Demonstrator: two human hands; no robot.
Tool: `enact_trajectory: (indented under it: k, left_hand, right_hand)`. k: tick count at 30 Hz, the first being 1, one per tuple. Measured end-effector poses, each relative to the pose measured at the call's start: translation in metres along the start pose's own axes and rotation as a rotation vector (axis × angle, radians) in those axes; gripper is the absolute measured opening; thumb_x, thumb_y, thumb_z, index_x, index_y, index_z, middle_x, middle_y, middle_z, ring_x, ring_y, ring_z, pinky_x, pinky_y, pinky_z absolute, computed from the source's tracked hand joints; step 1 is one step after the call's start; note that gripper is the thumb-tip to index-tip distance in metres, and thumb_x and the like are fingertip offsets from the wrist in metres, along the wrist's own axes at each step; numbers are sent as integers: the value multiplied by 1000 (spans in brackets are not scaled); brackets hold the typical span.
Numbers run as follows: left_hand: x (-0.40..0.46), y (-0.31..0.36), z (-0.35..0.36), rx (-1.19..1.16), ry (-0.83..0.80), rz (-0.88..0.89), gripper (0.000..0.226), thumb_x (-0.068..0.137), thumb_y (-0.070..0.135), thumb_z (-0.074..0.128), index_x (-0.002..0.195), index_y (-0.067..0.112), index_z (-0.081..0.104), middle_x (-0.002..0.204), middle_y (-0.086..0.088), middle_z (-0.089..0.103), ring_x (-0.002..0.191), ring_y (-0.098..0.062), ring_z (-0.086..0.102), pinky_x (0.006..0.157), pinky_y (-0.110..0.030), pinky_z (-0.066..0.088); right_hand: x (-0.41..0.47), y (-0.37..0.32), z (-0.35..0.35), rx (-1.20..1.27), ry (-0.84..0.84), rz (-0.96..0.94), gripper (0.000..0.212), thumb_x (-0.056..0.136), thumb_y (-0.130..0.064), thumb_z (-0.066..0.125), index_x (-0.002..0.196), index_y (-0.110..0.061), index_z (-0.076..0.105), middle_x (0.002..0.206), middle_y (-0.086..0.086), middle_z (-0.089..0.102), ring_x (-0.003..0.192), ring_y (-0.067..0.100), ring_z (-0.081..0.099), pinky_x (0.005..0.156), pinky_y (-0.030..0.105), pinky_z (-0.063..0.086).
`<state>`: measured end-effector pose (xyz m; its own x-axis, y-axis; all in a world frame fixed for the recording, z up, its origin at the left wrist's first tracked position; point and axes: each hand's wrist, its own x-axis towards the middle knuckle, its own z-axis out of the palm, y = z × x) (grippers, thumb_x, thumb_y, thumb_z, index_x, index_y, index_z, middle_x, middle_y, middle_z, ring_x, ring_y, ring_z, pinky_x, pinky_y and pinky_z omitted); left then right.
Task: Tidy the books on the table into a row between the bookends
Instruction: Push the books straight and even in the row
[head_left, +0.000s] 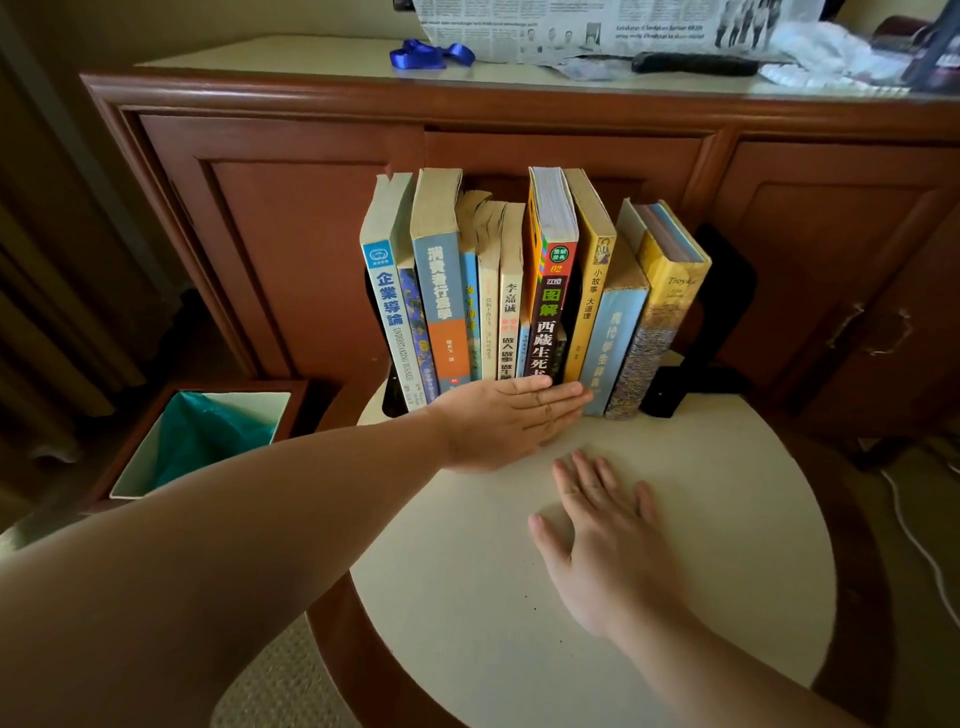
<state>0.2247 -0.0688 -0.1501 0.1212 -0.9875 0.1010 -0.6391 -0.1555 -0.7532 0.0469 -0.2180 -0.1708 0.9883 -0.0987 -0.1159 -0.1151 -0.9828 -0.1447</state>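
Several books (524, 291) stand upright in a row at the far edge of the round white table (727, 519), spines toward me. A black bookend (717, 322) closes the right end; another black bookend (390, 400) shows partly behind the leftmost book. The two rightmost books lean slightly right. My left hand (509, 421) has straight fingers pressed flat against the bottom of the middle spines. Palm down, my right hand (602, 530) rests flat on the tabletop in front of the row, holding nothing.
A wooden cabinet (291, 208) stands right behind the table, with newspaper (597, 26), a blue ribbon (431, 54) and a black remote (696, 63) on top. A bin with a green liner (208, 441) sits on the floor at left.
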Motion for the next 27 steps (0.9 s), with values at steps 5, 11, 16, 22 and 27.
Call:
enact_trajectory:
  k: [5,11,16,22,27]
  left_hand:
    - [1,-3,3,17,-23,-8,61,112,36,17,165,4,13,173,-13,9,161,-24,3,128,-42,-9]
    - [2,-3,4,25,-14,-4,62,112,36,11,164,4,13,173,-12,10,161,-24,4,129,-42,-6]
    - [3,-6,8,0,-13,-22,62,112,39,12,165,6,14,174,-10,10,161,-21,4,128,-41,-8]
    - [4,-6,12,-32,-18,-45,62,112,39,10,164,7,9,174,-9,6,157,-20,-9,129,-40,-10]
    - [4,-7,9,-62,-41,-42,61,112,40,14,164,8,9,173,-7,3,156,-19,-11,126,-40,-16]
  right_hand:
    - [-1,1,1,6,6,-8,93,83,-70,-10,166,-30,3,173,-8,-10,158,11,-13,127,48,-4]
    - [-1,1,0,1,4,-12,93,83,-69,-10,166,-30,2,173,-8,-10,158,12,-13,127,48,-4]
    - [0,2,1,-3,0,-12,92,83,-70,-9,166,-30,1,173,-8,-11,158,12,-14,127,48,-4]
    - [-1,1,1,-6,6,-14,91,84,-70,-9,166,-31,0,173,-8,-12,158,11,-15,127,48,-5]
    - [-1,1,0,-2,12,-17,92,83,-70,-9,166,-31,1,173,-9,-11,158,11,-14,127,48,-5]
